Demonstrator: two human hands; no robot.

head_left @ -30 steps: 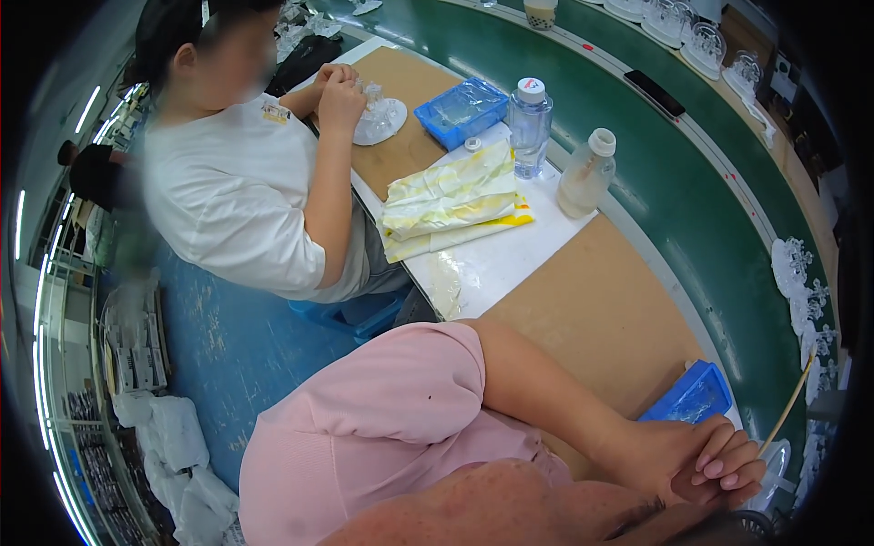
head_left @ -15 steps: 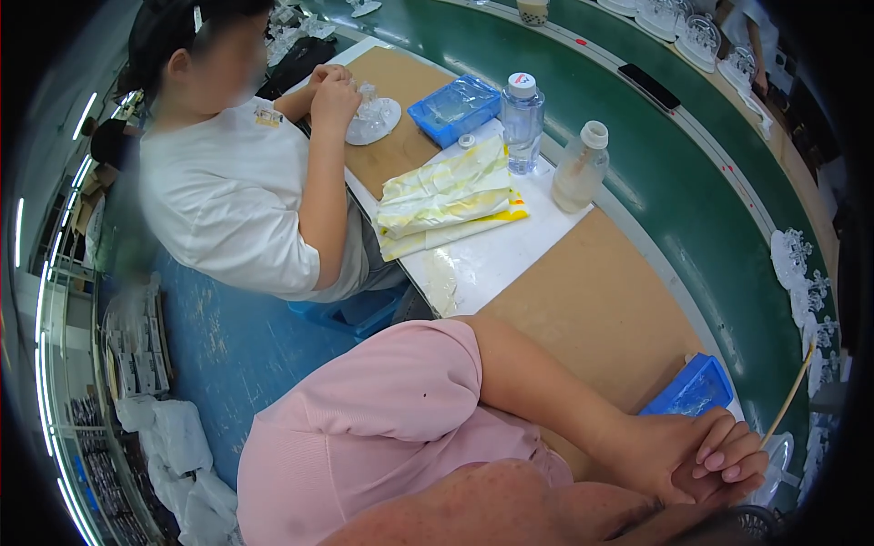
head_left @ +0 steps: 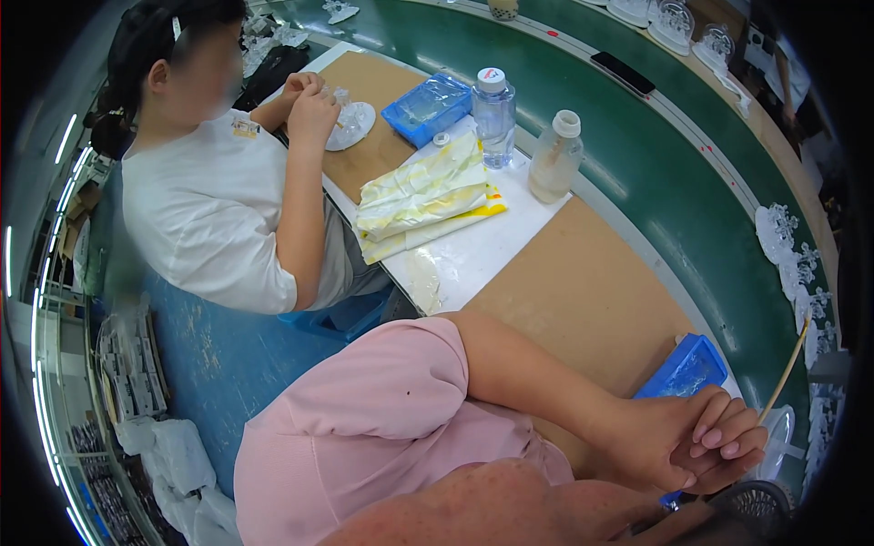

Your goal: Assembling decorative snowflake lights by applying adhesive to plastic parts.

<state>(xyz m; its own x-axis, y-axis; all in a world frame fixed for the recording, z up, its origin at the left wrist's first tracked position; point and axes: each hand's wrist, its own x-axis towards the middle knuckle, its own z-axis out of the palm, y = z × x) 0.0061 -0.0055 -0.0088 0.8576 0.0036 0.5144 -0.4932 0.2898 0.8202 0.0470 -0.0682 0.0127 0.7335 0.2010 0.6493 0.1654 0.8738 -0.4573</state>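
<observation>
My left hand (head_left: 687, 441) is at the lower right, its bare forearm coming out of a pink sleeve. The fingers are curled inward with the nails showing; whatever they close on is hidden. A thin wooden stick (head_left: 787, 369) slants up from behind these fingers, and I cannot tell what holds its lower end. Just under the hand a small blue bit (head_left: 671, 500) shows. Beside the fingers lies a clear plastic piece (head_left: 777, 441), partly covered. A blue tray (head_left: 687, 367) stands just beyond the hand on a brown board (head_left: 583, 282). No right hand can be made out.
A co-worker in a white shirt (head_left: 214, 200) handles a clear plastic part (head_left: 350, 126) at the far left. Between us are a yellow-white wrapper (head_left: 423, 196), two bottles (head_left: 494, 118), and another blue tray (head_left: 428, 109). A green conveyor (head_left: 637, 155) curves behind, with a phone (head_left: 624, 75) on it.
The whole view has shifted, so the surroundings sit a little further left and mostly higher. My left hand stays curled beside the stick. The co-worker's hands remain at the clear part.
</observation>
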